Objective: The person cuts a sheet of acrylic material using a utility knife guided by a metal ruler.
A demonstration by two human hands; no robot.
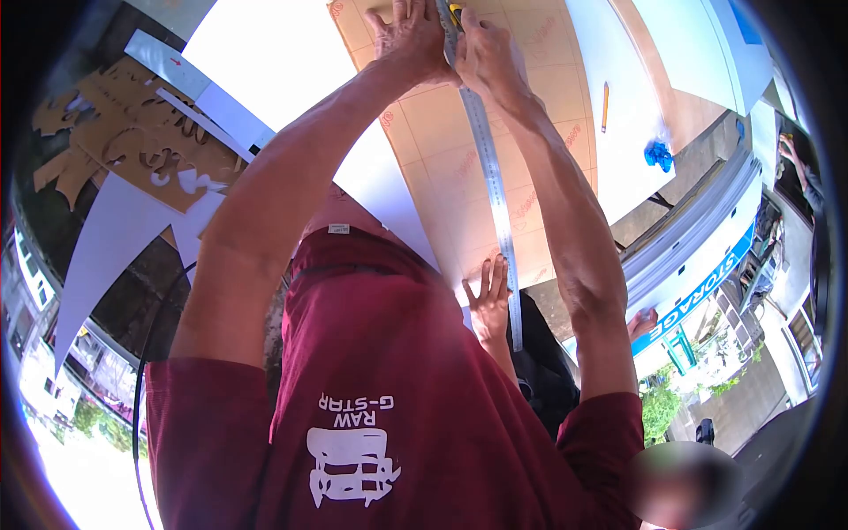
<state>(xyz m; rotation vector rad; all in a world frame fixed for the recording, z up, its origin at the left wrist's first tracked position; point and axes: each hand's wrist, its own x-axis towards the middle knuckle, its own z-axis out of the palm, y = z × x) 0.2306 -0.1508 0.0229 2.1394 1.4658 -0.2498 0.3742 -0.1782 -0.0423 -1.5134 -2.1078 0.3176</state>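
A long steel ruler (490, 168) lies lengthwise over a brown sheet (442, 177) printed with faint lines and red lettering. At its far end my left hand (411, 40) lies spread on the sheet, its thumb side against the ruler's edge. My right hand (488, 57) is closed on a utility knife (456, 12); only a bit of yellow and black shows, and its blade is hidden. Close to my body, another person's hand (490, 300) presses with spread fingers beside the ruler's near end, which sticks out past the sheet.
White sheets (265, 62) lie under and beside the brown one. A pencil (605, 108) and a crumpled blue scrap (658, 155) rest on the right. Cut brown offcuts (132, 124) are piled at left. A blue storage sign (702, 291) stands at right, near another person.
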